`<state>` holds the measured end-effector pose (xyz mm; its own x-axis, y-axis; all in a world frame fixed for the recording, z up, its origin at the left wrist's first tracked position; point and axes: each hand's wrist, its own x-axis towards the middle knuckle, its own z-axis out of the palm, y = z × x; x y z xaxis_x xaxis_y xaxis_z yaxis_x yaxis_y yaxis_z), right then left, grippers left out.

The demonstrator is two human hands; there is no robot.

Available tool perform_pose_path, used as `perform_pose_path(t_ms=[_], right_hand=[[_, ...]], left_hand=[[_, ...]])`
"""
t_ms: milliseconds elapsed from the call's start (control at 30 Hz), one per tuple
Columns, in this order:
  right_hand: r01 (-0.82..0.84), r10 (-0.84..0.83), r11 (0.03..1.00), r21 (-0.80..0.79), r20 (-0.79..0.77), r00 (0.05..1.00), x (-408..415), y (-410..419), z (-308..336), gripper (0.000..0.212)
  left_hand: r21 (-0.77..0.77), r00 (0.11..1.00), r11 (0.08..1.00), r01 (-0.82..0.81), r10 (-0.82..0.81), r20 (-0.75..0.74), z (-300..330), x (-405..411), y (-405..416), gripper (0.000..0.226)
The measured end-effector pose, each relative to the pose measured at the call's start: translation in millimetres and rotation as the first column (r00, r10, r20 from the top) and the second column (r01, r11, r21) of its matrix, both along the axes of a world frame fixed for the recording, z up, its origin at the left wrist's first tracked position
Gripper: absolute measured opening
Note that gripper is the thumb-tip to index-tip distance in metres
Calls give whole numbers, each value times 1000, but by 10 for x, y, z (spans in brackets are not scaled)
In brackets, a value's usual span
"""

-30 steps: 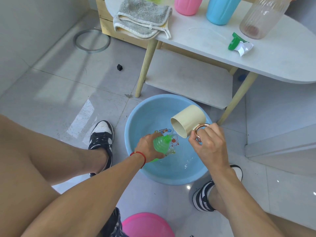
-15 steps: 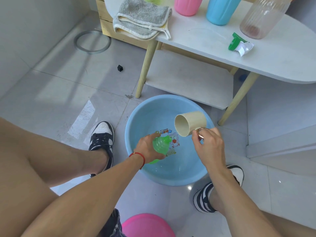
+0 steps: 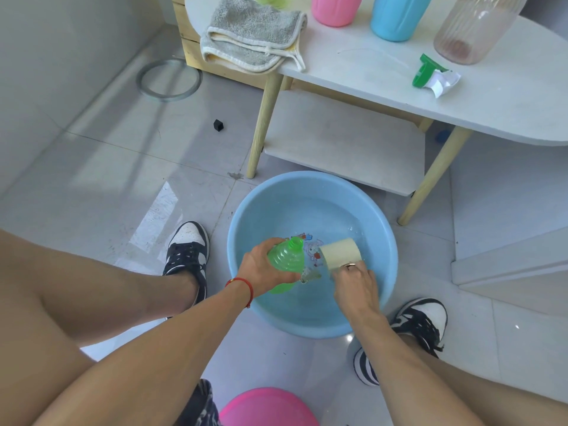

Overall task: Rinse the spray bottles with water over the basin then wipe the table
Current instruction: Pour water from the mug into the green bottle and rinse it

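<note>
Left hand (image 3: 261,272) wraps the belly of the green bottle (image 3: 287,261), fingers curled round it, over the blue basin (image 3: 381,222). Bottle is uncapped; long axis tilts, open neck up and toward the right hand. Right hand (image 3: 355,282) grips the handle side of the beige cup (image 3: 339,252), fingers closed on it; handle itself hidden. Cup lies on its side low in the basin, mouth toward the bottle, apparently scooping water. Cup sits just beside the neck, lower. Judgement: next pour needs the cup raised above the neck. Cloth (image 3: 252,33) waits on the table (image 3: 507,96).
</note>
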<state>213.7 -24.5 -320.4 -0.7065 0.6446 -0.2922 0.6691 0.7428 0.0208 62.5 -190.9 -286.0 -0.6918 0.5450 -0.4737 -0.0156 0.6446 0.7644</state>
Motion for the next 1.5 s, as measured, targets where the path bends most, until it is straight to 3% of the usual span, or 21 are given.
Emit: perform_pose_path(t_ms=[133, 300, 367, 500, 667, 867, 1300, 1500], right_hand=[[176, -255, 932, -315, -230, 939, -35, -29, 34, 27], [393, -599, 747, -537, -288, 747, -14, 160, 215, 44], [404, -657, 693, -597, -294, 694, 22, 198, 311, 43], [383, -680, 688, -617, -361, 638, 71, 200, 452, 44], [330, -656, 725, -605, -462, 597, 39, 184, 657, 46], [225, -496, 851, -474, -588, 638, -41, 109, 874, 51], [116, -231, 970, -214, -658, 717, -182, -11, 1081, 57], [-13, -24, 999, -51, -668, 744, -188, -23, 1082, 61]], left_hand=[[16, 1000, 1000, 11, -11, -14, -4, -1, -34, 73], [17, 999, 1000, 0, 1, -37, -33, -1, -72, 72], [11, 999, 1000, -1, 2, -47, -38, -3, -77, 73], [-7, 998, 1000, 15, -15, -67, -45, 9, -72, 74], [7, 997, 1000, 19, -19, -75, -67, 10, -60, 76], [22, 997, 1000, 23, -21, -81, -84, -2, -42, 77], [1, 995, 999, 46, -46, -92, -100, -14, -6, 84], [-14, 993, 998, 65, -66, -94, -104, -10, 3, 85]])
